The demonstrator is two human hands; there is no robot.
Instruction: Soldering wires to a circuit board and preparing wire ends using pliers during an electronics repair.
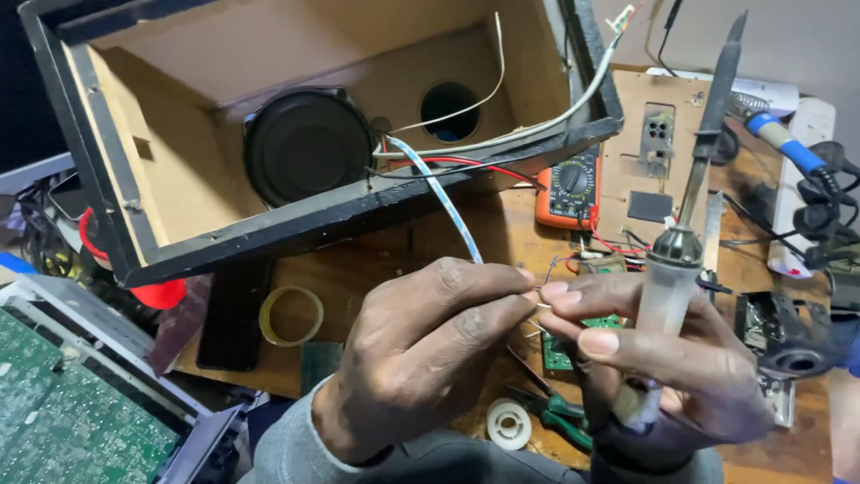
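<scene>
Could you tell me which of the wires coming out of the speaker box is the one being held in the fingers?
It is the blue-and-white striped wire, pinched by the left hand against the right hand. The red wire and the grey cables go elsewhere, untouched.

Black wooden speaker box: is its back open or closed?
Open. The black wooden speaker box shows its bare interior, round speaker driver and loose wires trailing out.

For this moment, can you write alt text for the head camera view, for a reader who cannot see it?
Two hands meet over a cluttered wooden workbench: the left hand pinches a blue-and-white wire running from an open speaker box, while the right hand holds a soldering iron upright and touches the wire end. An orange multimeter lies behind.
</scene>
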